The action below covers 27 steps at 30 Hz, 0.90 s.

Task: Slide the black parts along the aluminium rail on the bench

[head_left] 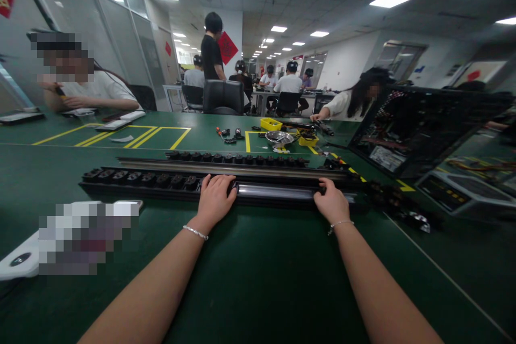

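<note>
A long black rail (278,192) with a shiny metal channel lies across the green table in front of me. Several black socket modules (141,178) sit in its left half. My left hand (215,197) rests on the rail near the middle, fingers curled over its top beside the last module. My right hand (332,201) grips the rail further right, fingers wrapped over its far edge. A second rail (242,159) filled with several black modules lies just behind, parallel to the first.
A metal bowl (279,138), a yellow bin (270,124) and small tools (228,133) sit beyond the rails. An open computer case (419,129) stands at right. A white device (20,260) lies at left. Other people sit at the far tables.
</note>
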Motion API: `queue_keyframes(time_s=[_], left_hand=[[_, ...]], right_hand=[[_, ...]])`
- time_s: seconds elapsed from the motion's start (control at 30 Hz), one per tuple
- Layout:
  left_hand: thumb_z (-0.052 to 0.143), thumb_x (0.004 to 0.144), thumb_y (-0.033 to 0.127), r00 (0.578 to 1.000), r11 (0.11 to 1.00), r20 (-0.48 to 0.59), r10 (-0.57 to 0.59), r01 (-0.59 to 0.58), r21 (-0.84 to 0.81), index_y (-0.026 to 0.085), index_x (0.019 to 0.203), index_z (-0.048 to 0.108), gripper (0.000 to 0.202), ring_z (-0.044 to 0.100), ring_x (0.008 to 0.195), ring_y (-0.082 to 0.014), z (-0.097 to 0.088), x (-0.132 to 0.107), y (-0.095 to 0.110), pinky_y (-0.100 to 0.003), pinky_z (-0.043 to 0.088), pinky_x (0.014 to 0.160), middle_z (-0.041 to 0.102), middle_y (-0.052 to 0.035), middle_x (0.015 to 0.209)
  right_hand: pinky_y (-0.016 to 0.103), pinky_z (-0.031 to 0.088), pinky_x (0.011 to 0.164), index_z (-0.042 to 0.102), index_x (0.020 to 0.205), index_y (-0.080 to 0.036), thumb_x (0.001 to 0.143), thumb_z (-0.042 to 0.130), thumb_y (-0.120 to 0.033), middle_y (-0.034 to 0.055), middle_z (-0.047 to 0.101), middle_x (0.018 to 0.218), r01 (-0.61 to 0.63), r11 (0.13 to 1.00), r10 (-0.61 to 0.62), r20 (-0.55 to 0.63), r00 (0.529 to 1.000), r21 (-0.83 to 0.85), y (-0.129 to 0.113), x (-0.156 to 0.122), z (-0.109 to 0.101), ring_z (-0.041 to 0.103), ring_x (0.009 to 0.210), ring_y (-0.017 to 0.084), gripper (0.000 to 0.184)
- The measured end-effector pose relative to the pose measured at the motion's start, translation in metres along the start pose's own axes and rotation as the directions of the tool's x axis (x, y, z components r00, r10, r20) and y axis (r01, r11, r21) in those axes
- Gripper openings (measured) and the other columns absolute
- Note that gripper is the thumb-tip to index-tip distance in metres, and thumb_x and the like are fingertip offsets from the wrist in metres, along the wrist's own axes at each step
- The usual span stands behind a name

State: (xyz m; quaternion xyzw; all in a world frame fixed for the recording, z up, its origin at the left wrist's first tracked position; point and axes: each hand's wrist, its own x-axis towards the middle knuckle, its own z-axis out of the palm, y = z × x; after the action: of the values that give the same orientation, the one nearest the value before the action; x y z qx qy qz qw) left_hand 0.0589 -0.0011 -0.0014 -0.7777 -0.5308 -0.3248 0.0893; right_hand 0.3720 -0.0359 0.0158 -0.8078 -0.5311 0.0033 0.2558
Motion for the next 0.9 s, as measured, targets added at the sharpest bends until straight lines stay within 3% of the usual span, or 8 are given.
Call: queue_keyframes(time_s=[0.67, 0.9], left_hand=[[0.045, 0.084, 0.031, 1.0, 1.0, 0.005, -0.004, 0.004, -0.011, 0.025, 0.111, 0.057, 0.03, 0.055, 0.109, -0.0224, -0.002, 0.001, 0.0, -0.046, 0.023, 0.107, 0.067, -0.0055, 0.11], [0.045, 0.084, 0.031, 1.0, 1.0, 0.003, 0.002, -0.002, -0.012, 0.024, 0.11, 0.058, 0.029, 0.055, 0.109, -0.0224, -0.003, 0.001, 0.0, -0.046, 0.023, 0.108, 0.067, -0.0054, 0.11]], right_hand=[[0.038, 0.038, 0.093, 0.052, 0.121, -0.018, 0.076, 0.047, -0.027, 0.0095, 0.064, 0.11, -0.005, 0.997, 0.0, -0.069, 0.998, -0.081, 0.014, 0.002, -0.001, 0.055, 0.106, 0.025, 0.047], [0.039, 0.04, 0.091, 0.051, 0.122, -0.019, 0.075, 0.047, -0.025, 0.008, 0.065, 0.111, -0.039, 0.998, 0.037, -0.041, 0.998, -0.047, 0.018, 0.005, -0.004, 0.057, 0.103, 0.025, 0.047]])
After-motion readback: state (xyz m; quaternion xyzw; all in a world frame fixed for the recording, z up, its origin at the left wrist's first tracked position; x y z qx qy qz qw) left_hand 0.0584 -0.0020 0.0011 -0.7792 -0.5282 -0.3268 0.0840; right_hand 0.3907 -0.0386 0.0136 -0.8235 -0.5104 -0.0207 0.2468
